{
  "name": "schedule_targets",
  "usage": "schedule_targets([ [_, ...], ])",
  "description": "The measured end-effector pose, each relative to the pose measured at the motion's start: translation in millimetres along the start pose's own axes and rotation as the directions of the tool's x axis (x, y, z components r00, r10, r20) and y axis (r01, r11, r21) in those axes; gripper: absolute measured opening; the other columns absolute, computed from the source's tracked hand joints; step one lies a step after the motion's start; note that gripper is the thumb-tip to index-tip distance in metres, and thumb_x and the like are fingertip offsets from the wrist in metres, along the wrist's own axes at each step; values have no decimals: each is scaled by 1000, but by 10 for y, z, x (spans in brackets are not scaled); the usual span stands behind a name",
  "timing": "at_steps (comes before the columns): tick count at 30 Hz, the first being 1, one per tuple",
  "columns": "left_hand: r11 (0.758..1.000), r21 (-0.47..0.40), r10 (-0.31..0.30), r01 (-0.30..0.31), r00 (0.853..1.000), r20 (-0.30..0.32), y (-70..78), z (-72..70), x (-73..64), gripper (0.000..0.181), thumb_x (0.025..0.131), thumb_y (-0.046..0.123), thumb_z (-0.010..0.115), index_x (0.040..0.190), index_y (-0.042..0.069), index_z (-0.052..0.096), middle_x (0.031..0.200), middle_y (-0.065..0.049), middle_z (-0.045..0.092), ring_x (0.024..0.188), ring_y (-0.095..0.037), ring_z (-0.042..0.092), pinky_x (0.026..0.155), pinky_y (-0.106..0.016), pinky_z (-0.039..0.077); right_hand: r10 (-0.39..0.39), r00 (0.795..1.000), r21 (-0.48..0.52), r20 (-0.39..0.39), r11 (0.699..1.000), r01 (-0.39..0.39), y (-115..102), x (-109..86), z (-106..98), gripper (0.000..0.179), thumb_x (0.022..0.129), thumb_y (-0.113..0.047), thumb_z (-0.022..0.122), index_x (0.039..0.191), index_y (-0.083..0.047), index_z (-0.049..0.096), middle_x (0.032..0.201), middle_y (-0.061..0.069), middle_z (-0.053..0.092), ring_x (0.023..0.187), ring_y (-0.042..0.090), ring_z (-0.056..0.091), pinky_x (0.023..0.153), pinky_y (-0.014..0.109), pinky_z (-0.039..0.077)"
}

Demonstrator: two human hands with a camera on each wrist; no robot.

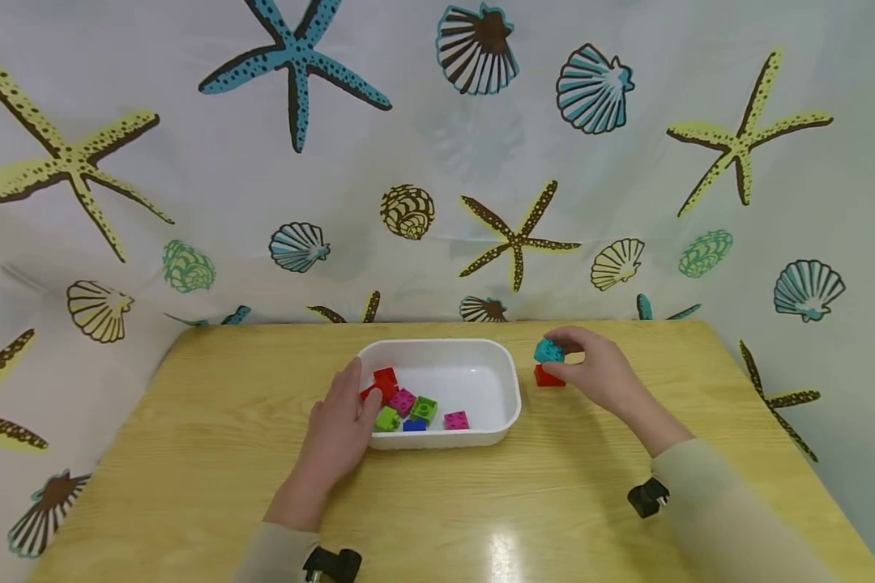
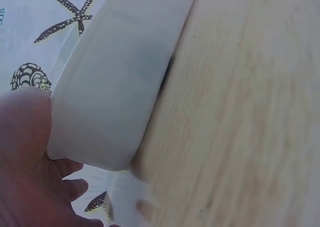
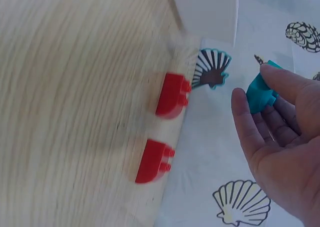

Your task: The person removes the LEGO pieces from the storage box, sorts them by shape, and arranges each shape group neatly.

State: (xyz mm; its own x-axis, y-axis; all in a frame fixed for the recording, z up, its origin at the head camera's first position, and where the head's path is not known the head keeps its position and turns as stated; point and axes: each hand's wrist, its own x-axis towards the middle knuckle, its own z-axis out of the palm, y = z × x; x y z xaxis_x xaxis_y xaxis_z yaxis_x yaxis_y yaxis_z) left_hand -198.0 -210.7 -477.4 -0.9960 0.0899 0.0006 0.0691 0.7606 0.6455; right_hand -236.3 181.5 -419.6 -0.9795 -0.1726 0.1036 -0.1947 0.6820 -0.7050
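A teal toy brick point(image 1: 548, 351) is pinched between the thumb and fingers of my right hand point(image 1: 603, 374), raised off the table. Below it, two red bricks with one rounded side sit apart on the wood in the right wrist view, one red brick point(image 3: 172, 96) closer to the tray and another red brick point(image 3: 153, 161) farther off. My left hand point(image 1: 335, 429) grips the left end of a white tray point(image 1: 437, 440), thumb over the rim and fingers along the outside. In the left wrist view the tray's outer wall point(image 2: 110, 87) hides its contents.
Inside the tray lie several bricks: red point(image 1: 386, 378), magenta point(image 1: 402, 402), lime green point(image 1: 424, 408), blue point(image 1: 414, 425), and a separate magenta brick point(image 1: 455, 420) further right. Behind the wooden table point(image 1: 437, 510) hangs a cloth point(image 1: 379, 283) printed with shells and starfish.
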Motion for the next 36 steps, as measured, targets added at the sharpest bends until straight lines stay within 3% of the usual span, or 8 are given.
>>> schedule_targets([
  [8,1000,3,14,-14,1000,-7,-91,-134,25,76,119,39,43,177,3,10,182,-23,15,168,-46,8,129,-76,7,-15,1000,10,-2,1000,15,186,7,-267,43,104,-8,77,144,3,66,141,22,65,126,40,65,107,54,59],
  [18,1000,-20,24,-24,1000,-4,3,-105,21,74,120,38,41,176,1,10,182,-23,14,168,-46,8,130,-73,6,-9,1000,-59,17,998,10,616,-64,-576,40,104,-7,77,142,3,68,143,25,63,127,44,64,107,59,57],
  [28,1000,-15,4,-4,1000,0,-14,-45,-2,76,119,40,42,177,3,10,183,-21,14,168,-45,8,130,-74,6,9,997,-86,81,996,-2,990,-157,-695,44,102,-9,80,142,5,68,141,28,65,128,49,64,108,66,54],
  [36,1000,-9,3,-3,1000,-9,-13,-33,-20,75,119,39,42,177,3,11,183,-21,15,169,-45,8,130,-74,6,30,992,-119,121,993,-15,1134,-171,-749,39,101,-7,81,136,8,70,138,30,67,129,52,62,109,67,52],
])
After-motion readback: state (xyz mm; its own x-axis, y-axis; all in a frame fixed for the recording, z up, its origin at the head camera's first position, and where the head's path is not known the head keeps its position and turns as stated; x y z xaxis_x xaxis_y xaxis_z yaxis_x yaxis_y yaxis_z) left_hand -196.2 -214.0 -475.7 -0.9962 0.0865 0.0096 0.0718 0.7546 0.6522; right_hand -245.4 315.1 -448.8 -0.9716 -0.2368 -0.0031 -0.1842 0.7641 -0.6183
